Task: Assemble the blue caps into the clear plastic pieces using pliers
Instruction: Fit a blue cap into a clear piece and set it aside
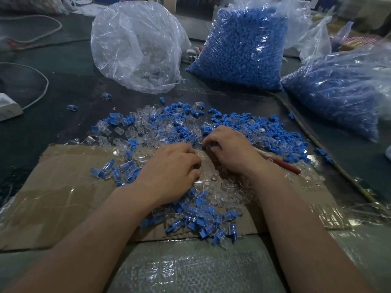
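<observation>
A heap of loose blue caps (pixel 220 118) mixed with clear plastic pieces (pixel 135 132) spreads over the dark table behind my hands. My right hand (pixel 230 151) is curled on the pliers, whose red handle (pixel 285 166) sticks out behind the palm. Its fingertips pinch something small at the heap's edge. My left hand (pixel 171 170) lies beside it, fingers bent down onto clear pieces, and what they hold is hidden. Clear pieces with blue caps in them lie near the front (pixel 203 218) and at the left (pixel 118 170).
Taped cardboard (pixel 63 197) lies under my hands. At the back stand a clear bag of clear pieces (pixel 137 45) and two bags of blue caps (pixel 243 45) (pixel 338 92). A cord (pixel 306 134) runs along the right; a white device (pixel 8 106) sits far left.
</observation>
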